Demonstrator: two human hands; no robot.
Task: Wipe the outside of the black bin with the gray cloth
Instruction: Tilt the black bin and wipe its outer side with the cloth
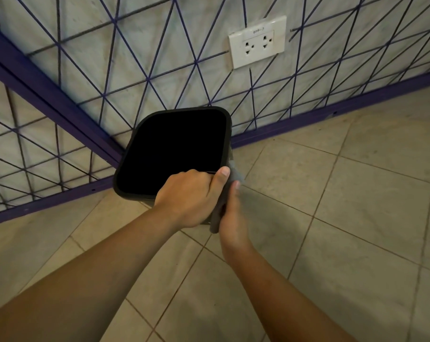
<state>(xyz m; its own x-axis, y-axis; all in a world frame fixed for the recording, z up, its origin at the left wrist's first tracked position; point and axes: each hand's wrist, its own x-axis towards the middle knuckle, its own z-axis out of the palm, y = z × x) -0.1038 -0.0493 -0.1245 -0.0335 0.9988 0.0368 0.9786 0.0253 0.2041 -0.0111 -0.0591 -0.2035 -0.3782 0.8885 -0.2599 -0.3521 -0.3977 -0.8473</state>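
The black bin (145,124) stands on the tiled floor in the corner, its dark square opening facing up at me. My left hand (191,198) grips the bin's near rim, fingers curled over the edge and thumb along the near right corner. My right hand (231,215) presses the gray cloth (233,174) flat against the bin's right outer side, just below the rim. The cloth shows between the two hands and hangs down to about my right wrist. Most of the bin's outer walls are hidden from this angle.
Two walls with a purple line pattern and purple skirting (332,114) meet behind the bin. A white double power socket (257,41) sits on the right wall above it. Beige floor tiles (344,206) spread to the right and toward me.
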